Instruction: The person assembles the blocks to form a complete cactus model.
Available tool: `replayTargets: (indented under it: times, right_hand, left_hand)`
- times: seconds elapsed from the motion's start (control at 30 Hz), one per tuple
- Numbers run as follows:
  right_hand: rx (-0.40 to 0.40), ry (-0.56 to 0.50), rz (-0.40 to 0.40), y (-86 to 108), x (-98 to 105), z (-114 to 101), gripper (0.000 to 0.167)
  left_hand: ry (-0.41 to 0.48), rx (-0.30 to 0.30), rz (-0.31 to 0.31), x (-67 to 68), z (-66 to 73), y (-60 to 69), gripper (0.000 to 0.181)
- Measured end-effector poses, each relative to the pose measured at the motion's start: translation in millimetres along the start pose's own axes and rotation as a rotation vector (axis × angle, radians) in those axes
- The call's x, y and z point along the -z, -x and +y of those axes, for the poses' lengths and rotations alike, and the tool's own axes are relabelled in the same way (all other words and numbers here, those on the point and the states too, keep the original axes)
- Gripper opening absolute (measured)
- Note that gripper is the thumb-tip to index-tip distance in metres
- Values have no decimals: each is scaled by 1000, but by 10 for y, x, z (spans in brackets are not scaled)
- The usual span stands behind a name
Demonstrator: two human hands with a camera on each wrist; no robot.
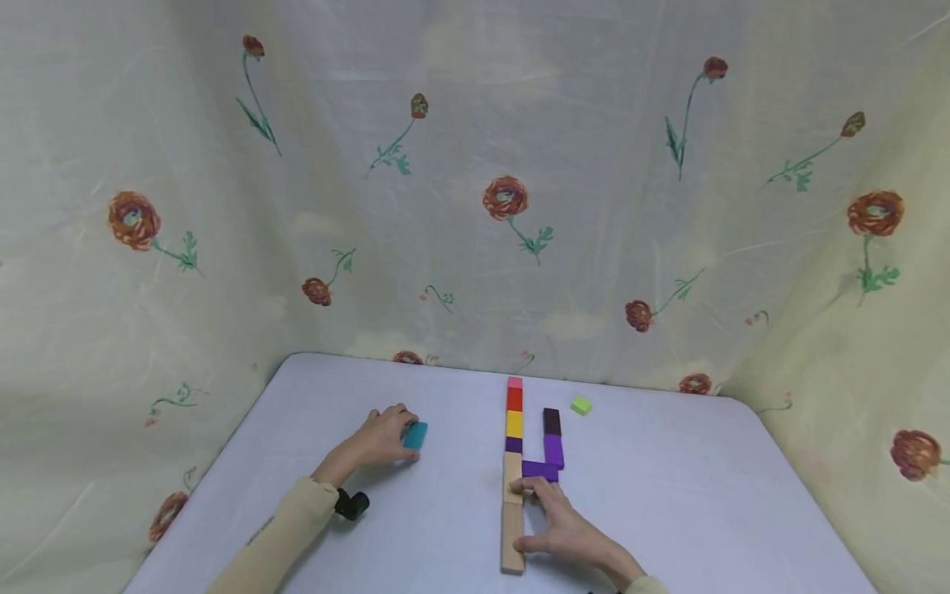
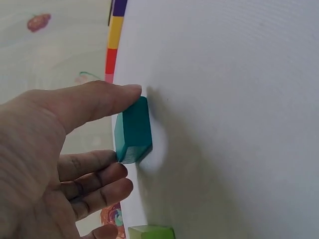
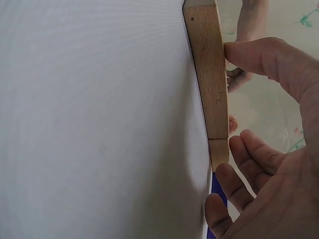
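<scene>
At the left of the table my left hand (image 1: 383,435) pinches a teal block (image 1: 416,436) between thumb and fingertips; the left wrist view shows the thumb at one end of the teal block (image 2: 135,128). On the right, my right hand (image 1: 567,528) is spread beside two plain wooden blocks laid end to end. Its thumb meets the side of the near wooden block (image 1: 512,536), and a fingertip reaches the far wooden block (image 1: 513,470). In the right wrist view the fingers (image 3: 234,184) lie loosely bent along the row.
Beyond the wooden blocks the line continues with dark purple (image 1: 514,445), yellow (image 1: 514,424), red (image 1: 514,399) and pink blocks (image 1: 515,382). To its right lie purple blocks (image 1: 540,470), a dark brown block (image 1: 552,421) and a lime block (image 1: 581,405). A green block (image 2: 152,232) shows below the left hand.
</scene>
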State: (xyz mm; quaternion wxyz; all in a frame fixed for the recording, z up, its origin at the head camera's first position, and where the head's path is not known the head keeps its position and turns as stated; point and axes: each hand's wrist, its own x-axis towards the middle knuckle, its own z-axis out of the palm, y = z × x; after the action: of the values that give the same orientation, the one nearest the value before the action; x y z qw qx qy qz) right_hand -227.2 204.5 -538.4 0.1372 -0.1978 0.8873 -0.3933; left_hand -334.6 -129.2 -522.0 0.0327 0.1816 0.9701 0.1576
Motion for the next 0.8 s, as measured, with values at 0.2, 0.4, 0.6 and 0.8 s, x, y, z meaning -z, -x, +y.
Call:
replayTargets:
  times: [0.2,0.4,0.6,0.8]
  right_hand:
    - [9,-6,-4,0,0,3,71]
    - [21,-2,8,10,4,17,70]
    - [27,10,14,16,0,24,71]
    - [36,15,13,12,4,29,71]
  left_hand:
    - [13,7,-7,7,-1,-9,69]
    - [34,4,0,12,0,-16,68]
    - [36,1,-8,6,-6,-30,67]
    - [31,-10,-20,26,-5,-40,67]
